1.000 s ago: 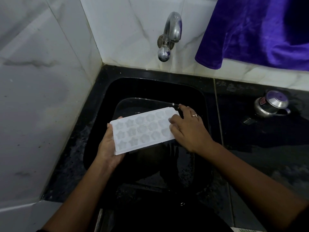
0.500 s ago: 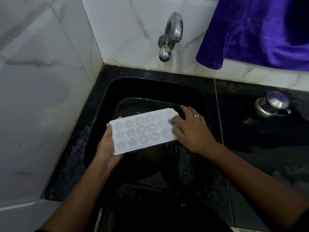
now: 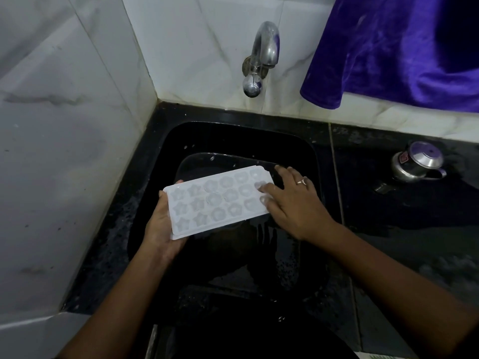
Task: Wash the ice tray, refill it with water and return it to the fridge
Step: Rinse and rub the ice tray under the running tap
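Observation:
A white ice tray point(image 3: 219, 202) with star and flower shaped cells is held level over the black sink point(image 3: 233, 136). My left hand point(image 3: 160, 229) grips its left end from below, thumb on the near edge. My right hand point(image 3: 293, 203) lies over the tray's right end, its fingers spread and touching the cells there. A steel tap point(image 3: 261, 58) sticks out of the marble wall above the sink; no water runs from it.
A dark basin point(image 3: 197, 161) sits inside the sink under the tray. A small steel pot with a lid point(image 3: 417, 161) stands on the wet black counter to the right. A purple cloth point(image 3: 394, 47) hangs over the wall at upper right. Marble walls close the left.
My right hand's fingers have shifted slightly across the tray's right end. The tray and my left hand have stayed almost in place.

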Demonstrator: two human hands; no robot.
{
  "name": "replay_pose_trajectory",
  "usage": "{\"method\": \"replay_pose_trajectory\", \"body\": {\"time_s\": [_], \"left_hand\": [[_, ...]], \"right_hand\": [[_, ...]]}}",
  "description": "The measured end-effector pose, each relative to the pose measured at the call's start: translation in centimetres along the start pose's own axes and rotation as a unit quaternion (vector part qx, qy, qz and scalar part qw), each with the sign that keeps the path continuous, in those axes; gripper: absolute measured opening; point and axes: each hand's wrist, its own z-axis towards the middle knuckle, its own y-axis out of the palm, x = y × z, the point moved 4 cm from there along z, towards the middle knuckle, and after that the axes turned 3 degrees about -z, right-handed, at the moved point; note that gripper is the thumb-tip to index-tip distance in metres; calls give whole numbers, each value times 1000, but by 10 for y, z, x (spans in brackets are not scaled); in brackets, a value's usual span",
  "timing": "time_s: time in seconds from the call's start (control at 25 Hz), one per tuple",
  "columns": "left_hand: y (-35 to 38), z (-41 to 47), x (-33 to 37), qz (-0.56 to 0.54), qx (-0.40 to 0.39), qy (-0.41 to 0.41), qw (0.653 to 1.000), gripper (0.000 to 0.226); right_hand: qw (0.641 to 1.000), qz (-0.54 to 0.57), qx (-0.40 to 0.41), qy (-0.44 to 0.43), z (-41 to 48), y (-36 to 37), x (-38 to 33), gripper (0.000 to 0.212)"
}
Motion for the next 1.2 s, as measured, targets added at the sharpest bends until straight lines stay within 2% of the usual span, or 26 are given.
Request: {"method": "replay_pose_trajectory", "body": {"time_s": [0.12,0.32,0.52,0.6,0.8,0.92,1.08,1.2], "left_hand": [[0,2,-8,0,-6,-10,1000,53],[-12,5,5,-52,-8,5,999,40],[-9,8,-5,-15,-9,-1,1000,43],[-11,8,-4,-15,20,-1,1000,46],[-10,10,-4,-30,-40,-5,999,44],[-12,9,-1,-58,-25,-8,998,43],[-7,8,-4,-56,-41,-19,997,44],[-11,7,0,-54,-34,-11,998,42]], "right_hand": [[1000,10,4,28,5,-3,-3,39],[999,7,-25,-34,-20,5,-1,55],[999,31,-21,-14,-18,5,-3,41],[999,16,-29,-29,-17,6,-3,46],[1000,24,-10,-16,-12,-2,-4,42],[999,6,-21,-43,-14,2,-5,47],[1000,26,0,2,-6,-3,-7,38],[999,11,-20,-28,-11,4,-9,43]]}}
